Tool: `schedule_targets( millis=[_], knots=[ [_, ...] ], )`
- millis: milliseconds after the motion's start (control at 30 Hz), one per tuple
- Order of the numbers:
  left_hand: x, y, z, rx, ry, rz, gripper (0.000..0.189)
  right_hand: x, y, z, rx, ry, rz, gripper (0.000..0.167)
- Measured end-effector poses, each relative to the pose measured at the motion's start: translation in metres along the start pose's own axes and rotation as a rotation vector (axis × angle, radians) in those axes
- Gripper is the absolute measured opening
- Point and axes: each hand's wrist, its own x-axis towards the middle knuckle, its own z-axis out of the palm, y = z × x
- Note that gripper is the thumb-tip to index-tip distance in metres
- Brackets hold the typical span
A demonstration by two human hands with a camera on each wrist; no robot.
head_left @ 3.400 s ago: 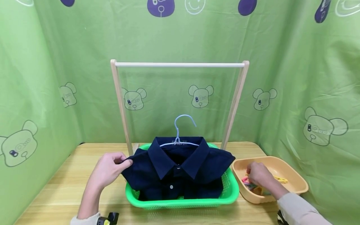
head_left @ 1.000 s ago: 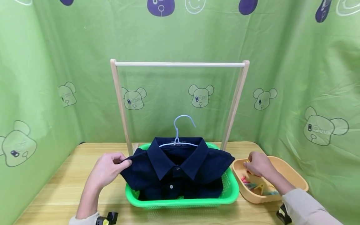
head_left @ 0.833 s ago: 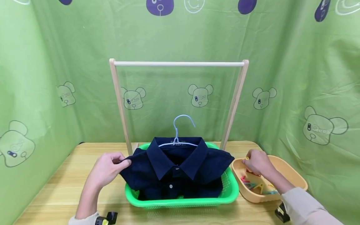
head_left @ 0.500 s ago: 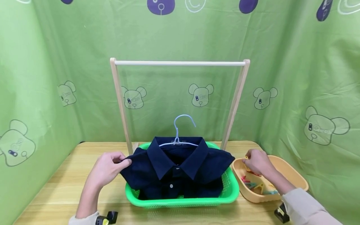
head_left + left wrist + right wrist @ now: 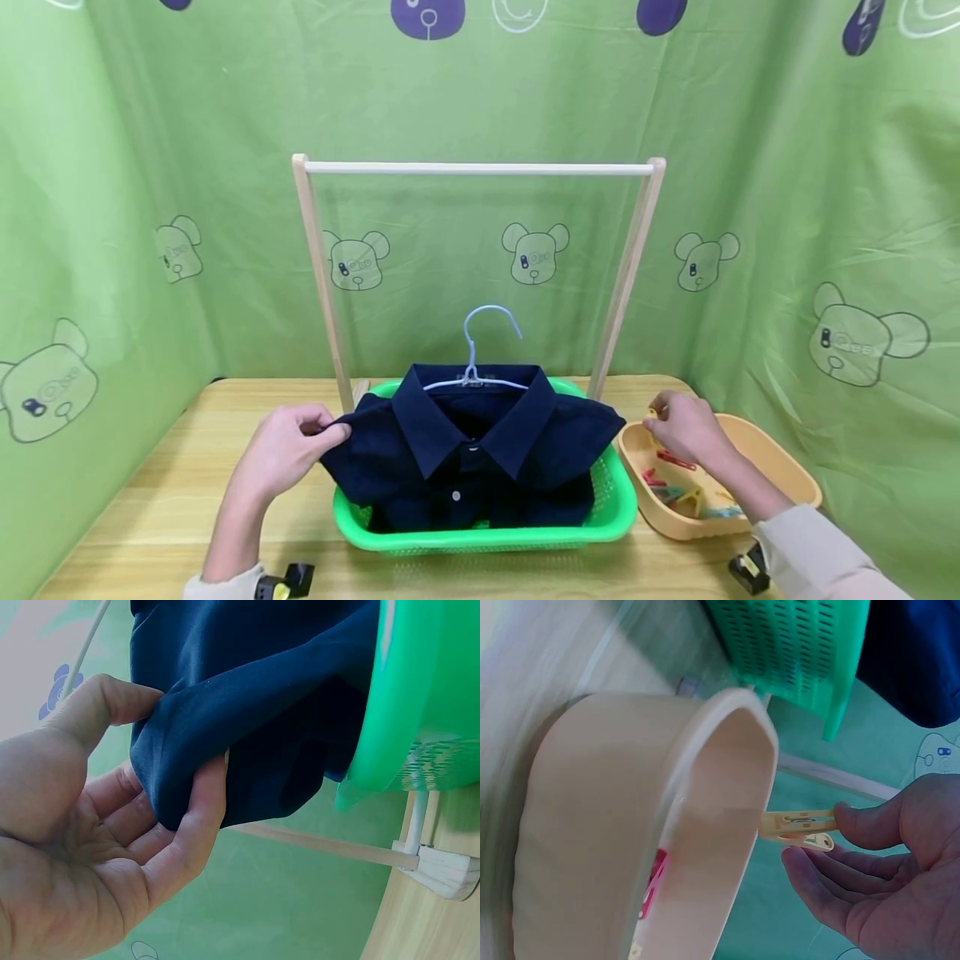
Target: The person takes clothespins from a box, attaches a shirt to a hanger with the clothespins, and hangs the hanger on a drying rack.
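Observation:
A dark navy shirt [image 5: 517,450] with a collar and white buttons lies in a green basket [image 5: 480,543], a light blue hanger [image 5: 471,350] through its neck with the hook upright. My left hand [image 5: 288,450] pinches the shirt's left-side sleeve end between thumb and fingers; the left wrist view shows the cloth [image 5: 202,727] folded there. Above the rim of an orange tub [image 5: 780,483], my right hand [image 5: 690,429] holds a yellow clothespin [image 5: 799,823] between thumb and fingertips. Several coloured clothespins [image 5: 693,500] lie in the tub.
Behind the basket stands a rack with wooden posts [image 5: 630,267] and a white crossbar [image 5: 480,169]. Everything rests on a wooden table [image 5: 172,492]. Green printed curtain [image 5: 465,100] surrounds the table on the back and both sides.
My right hand has risen from among the clothespins toward the tub's back left rim, bringing up a yellow clothespin. My left hand has kept its pinch on the shirt, nearly still.

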Motion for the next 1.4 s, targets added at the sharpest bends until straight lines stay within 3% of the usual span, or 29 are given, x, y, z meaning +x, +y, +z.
schedule_targets(
  millis=[333,900,1400],
  knots=[
    [0.000,0.001,0.001,-0.004,-0.002,-0.008,0.023,-0.005,-0.019,-0.008,0.027,-0.021,-0.038,0.029],
    [-0.001,0.000,0.000,0.005,-0.004,-0.003,0.023,-0.004,-0.039,-0.029,0.064,-0.051,-0.033,0.029],
    [0.001,0.000,-0.001,0.007,-0.003,-0.011,0.023,0.004,-0.059,-0.038,0.096,0.087,-0.036,0.032]
  ],
)
